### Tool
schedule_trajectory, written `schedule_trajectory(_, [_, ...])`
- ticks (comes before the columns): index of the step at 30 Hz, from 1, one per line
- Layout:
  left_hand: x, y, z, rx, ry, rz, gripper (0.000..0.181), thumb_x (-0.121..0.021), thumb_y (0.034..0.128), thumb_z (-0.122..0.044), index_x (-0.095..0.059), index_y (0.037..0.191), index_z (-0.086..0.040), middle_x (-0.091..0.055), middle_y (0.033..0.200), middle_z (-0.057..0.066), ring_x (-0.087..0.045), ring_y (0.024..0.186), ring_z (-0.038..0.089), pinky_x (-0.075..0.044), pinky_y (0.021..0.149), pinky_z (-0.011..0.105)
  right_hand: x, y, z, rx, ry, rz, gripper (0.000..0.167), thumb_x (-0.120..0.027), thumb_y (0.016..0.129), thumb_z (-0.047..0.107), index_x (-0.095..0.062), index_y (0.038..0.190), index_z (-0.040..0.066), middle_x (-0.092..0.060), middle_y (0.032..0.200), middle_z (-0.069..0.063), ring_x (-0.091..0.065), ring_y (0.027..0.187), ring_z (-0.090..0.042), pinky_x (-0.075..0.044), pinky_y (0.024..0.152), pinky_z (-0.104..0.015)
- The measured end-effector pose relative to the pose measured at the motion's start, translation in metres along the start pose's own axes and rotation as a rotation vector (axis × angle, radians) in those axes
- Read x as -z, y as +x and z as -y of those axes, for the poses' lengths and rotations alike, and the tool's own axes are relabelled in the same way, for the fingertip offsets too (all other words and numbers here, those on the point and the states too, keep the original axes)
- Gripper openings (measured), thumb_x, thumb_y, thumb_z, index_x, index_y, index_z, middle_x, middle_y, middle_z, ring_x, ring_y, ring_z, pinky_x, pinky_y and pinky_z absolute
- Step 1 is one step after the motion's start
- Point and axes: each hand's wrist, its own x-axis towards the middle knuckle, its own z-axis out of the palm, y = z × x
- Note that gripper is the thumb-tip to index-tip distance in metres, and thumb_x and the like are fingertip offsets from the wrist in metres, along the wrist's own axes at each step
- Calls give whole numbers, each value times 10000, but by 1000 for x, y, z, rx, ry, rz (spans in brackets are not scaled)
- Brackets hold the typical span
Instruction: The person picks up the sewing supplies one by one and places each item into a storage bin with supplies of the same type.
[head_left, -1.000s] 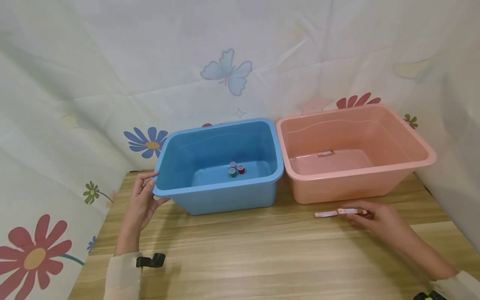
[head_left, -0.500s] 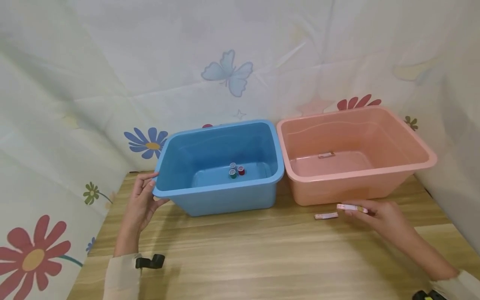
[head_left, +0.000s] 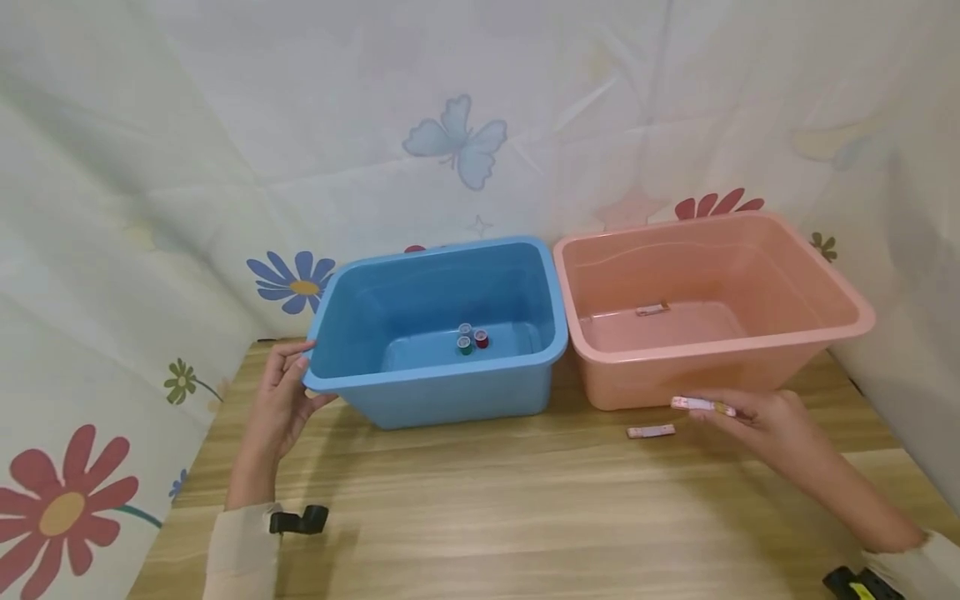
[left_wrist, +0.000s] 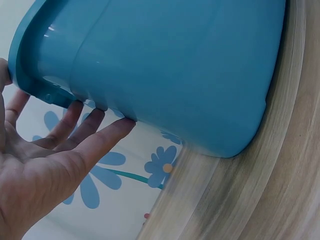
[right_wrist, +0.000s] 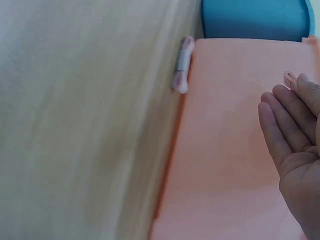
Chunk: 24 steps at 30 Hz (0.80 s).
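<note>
My left hand (head_left: 281, 404) holds the left rim of a blue plastic tub (head_left: 450, 392); in the left wrist view its fingers (left_wrist: 92, 125) lie against the outer wall. In front of a pink tub (head_left: 697, 375), my right hand (head_left: 772, 421) pinches a folded pink strip with a white band (head_left: 701, 405), raised a little above the table. A similar folded strip (head_left: 651, 432) lies on the wood just left of that hand. In the right wrist view, only a looped end of the held strip (right_wrist: 289, 80) shows beyond the fingers.
Several small spool-like pieces with white tops, one green (head_left: 465, 345) and one red (head_left: 482, 339), sit inside the blue tub. Another strip (head_left: 652, 308) lies on the pink tub's floor. Both tubs stand side by side on a wood-grain table (head_left: 480, 517) against a patterned cloth (head_left: 337, 125).
My right hand has lifted its strip off the table, up toward the front wall of the pink tub. The other strip stays put. My left hand keeps its place on the blue tub.
</note>
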Motion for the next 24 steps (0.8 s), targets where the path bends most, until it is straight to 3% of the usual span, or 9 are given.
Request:
schedule_trajectory(5, [-1,-3,3,-1,2,-6,316,-416,1111,-186,-402,1398,-55,-370,1441,125,-555,1246,249,-601,827,409,8,8,0,84,-2,-46,222,-846,815,150,-792,1023,93,-711,753,57,-444,603,69,-392,523,-105])
schedule_trajectory(7, [-1,-4,3,-7,0,-4,326,-411,1112,-189,-389,1404,-43,-361,1446,133,-550,1251,252,-602,826,406,11,12,1,117,-10,-61,214,-790,885,254,-794,1031,97,-737,781,36,-463,612,87,-423,539,-100])
schedule_trajectory(12, [-1,-4,4,-12,3,2,333,-415,1112,-186,-388,1410,-39,-351,1465,148,-545,1258,265,-601,829,418,17,19,3,177,-29,-96,502,-535,974,543,-802,1043,123,-725,798,82,-468,647,93,-419,579,-90])
schedule_trajectory(17, [-1,-3,3,-11,2,-4,327,-423,1109,-190,-396,1402,-46,-344,1471,141,-538,1264,268,-601,826,419,22,26,7,230,-43,-104,509,-503,992,555,-802,1080,153,-675,789,131,-471,697,68,-411,631,-97])
schedule_trajectory(24, [-2,-2,0,-4,6,-11,333,-436,1106,-199,-398,1403,-53,-337,1477,139,-539,1273,270,-602,823,410,26,38,9,319,-101,-176,540,-503,993,581,-809,1009,136,-673,798,83,-480,746,-23,-397,698,-114])
